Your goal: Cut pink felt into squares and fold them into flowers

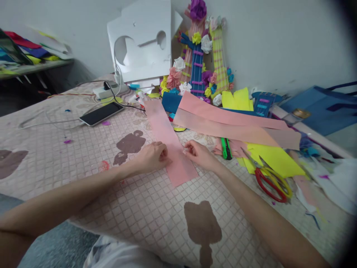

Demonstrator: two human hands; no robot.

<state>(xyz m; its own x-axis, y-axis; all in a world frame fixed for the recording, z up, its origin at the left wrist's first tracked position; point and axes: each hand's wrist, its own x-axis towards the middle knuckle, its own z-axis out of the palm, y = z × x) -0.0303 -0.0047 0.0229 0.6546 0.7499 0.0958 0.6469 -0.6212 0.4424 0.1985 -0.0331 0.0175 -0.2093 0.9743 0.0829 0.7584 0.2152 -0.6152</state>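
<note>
A long pink paper strip [164,130] lies on a quilted beige blanket [139,208], running away from me. My left hand [153,156] is closed in a pinch on the strip's left edge near its close end. My right hand [198,153] pinches the right edge opposite it. Both hands rest low on the blanket, about a strip's width apart.
Wider pink sheets [228,123] and yellow paper [272,158] lie to the right with red-and-yellow scissors [272,180] and a green cutter [225,147]. A phone [101,113] on a cable lies at the left. Paper-flower crafts [199,56] and white foam [142,41] lean on the wall.
</note>
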